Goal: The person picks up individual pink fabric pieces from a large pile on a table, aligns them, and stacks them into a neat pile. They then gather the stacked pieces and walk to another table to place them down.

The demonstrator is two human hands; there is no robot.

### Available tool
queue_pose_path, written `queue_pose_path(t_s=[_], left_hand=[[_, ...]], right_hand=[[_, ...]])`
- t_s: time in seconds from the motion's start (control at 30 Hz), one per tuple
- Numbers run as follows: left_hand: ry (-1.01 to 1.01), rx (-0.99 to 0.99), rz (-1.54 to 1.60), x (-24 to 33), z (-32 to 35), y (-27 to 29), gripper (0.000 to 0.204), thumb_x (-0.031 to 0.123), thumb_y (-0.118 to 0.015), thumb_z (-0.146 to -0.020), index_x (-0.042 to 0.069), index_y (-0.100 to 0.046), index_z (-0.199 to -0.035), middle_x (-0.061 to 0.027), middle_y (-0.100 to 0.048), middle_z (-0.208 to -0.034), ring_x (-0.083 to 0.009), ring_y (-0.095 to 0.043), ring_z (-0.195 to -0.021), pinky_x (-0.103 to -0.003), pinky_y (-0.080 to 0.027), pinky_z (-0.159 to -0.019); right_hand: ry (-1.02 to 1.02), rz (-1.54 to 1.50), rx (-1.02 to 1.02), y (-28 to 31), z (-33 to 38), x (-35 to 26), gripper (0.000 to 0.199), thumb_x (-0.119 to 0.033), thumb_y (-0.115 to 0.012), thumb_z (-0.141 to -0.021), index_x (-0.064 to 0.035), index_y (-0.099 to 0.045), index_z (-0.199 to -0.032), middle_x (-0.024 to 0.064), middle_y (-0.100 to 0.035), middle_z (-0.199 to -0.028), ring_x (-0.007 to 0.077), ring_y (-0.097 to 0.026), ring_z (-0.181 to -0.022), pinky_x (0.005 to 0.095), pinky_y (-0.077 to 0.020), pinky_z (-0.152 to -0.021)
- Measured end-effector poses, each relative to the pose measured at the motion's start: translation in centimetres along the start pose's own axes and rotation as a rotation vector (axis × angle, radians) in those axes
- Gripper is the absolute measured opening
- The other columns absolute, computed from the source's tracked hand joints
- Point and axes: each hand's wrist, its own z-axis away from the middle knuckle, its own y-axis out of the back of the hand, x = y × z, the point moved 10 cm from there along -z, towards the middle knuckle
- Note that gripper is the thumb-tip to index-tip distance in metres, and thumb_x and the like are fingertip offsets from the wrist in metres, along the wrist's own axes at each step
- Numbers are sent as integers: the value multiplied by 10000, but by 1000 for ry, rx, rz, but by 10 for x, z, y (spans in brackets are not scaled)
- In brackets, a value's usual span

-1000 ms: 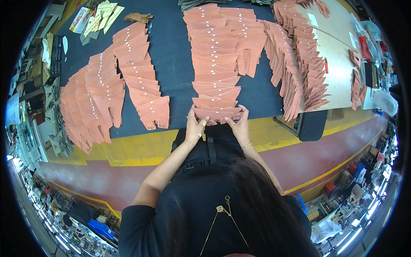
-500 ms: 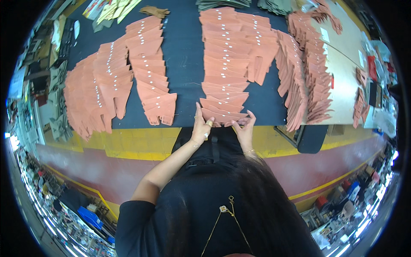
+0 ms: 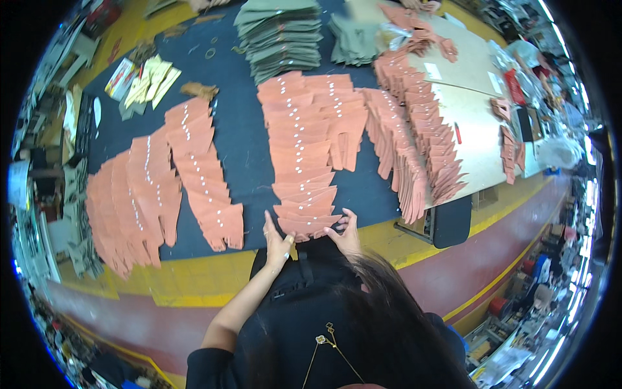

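Observation:
Overlapping salmon-coloured cut glove pieces (image 3: 304, 223), marked with small white labels, run in a long row down the middle of the table to its near edge. My left hand (image 3: 278, 246) is against the near left corner of this row, fingers stretched out and thumb at the lower edge. At the near right corner, my right hand (image 3: 345, 235) has its fingers spread and its thumb touching the pieces. Both hands are open around the nearest pieces. A shorter row of similar pieces (image 3: 207, 188) lies to the left.
More salmon rows lie at the far left (image 3: 133, 201) and the right (image 3: 421, 123). Grey-green stacked pieces (image 3: 278, 39) stand at the back, near pale yellow pieces (image 3: 152, 81). A red pen-like object (image 3: 458, 133) rests on the light board. A dark seat (image 3: 451, 223) is under the right edge.
The view has tilted up and turned, so more of the far table and the grey-green stack shows. My hands remain at the near end of the middle row with little visible movement.

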Motion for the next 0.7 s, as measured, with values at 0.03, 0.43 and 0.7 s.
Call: queue_pose_path(t_s=[0.03,0.43,0.7], left_hand=[[-15,-1,30,0,1,4,1013,62,-732,-768,-18,-38,-1502,-286,-246,-1449,-411,-262,-1360,-438,-231,-1137],[-176,-42,77,52,-6,55,903,76,-676,-834,70,-88,-1518,-235,-237,-1454,-386,-283,-1370,-451,-259,-1130],[-242,290,267,105,-10,77,818,78,-623,-861,84,-132,-1515,-210,-252,-1490,-340,-281,-1382,-472,-249,-1114]], right_hand=[[61,-29,26,7,-4,-9,853,-149,-832,-731,-46,-290,-1383,86,-464,-1052,152,-506,-869,294,-502,-744],[293,-288,361,108,-71,-117,542,-128,-727,-843,-49,-422,-1284,74,-480,-1083,107,-512,-851,252,-480,-749],[346,-568,216,143,-143,-162,382,-197,-697,-886,-58,-501,-1184,23,-543,-1007,83,-545,-898,247,-486,-753]])
